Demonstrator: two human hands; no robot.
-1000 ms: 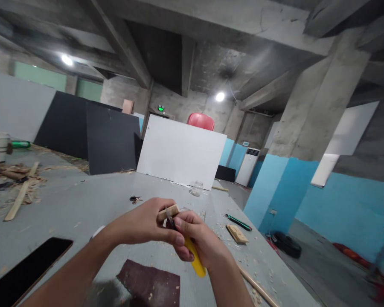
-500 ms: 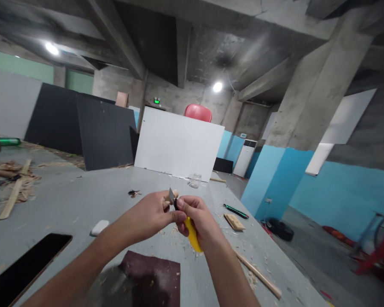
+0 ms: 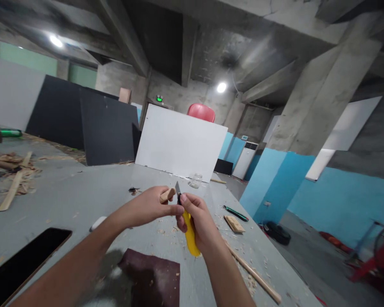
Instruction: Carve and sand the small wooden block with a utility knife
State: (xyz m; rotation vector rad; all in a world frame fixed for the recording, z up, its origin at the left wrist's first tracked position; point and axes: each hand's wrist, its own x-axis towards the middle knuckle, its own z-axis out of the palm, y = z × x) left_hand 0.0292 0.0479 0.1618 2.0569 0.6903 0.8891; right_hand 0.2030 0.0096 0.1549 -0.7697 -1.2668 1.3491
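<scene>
My left hand (image 3: pixel 150 207) is closed around a small piece of wood (image 3: pixel 167 195), whose pale cut end sticks out between the fingers. In my right hand (image 3: pixel 196 217) is a yellow utility knife (image 3: pixel 191 238), its blade pointing up and standing just right of the wood, apart from it. My left thumb reaches across to the knife near the base of the blade. Below the hands a dark maroon sheet (image 3: pixel 160 277), perhaps sandpaper, lies on the grey table (image 3: pixel 92 194) with wood crumbs on it.
To the right lie a green-and-black cutter (image 3: pixel 236 213), a small wooden block (image 3: pixel 234 224) and a wooden dowel (image 3: pixel 256 275). A phone (image 3: pixel 28 260) and a white case (image 3: pixel 97 223) are at left. A glass jar (image 3: pixel 196 181) stands before the white board (image 3: pixel 182 143).
The knife blade has moved off the wood to the right and now points more upright. My left hand has turned, showing more of the wood's end.
</scene>
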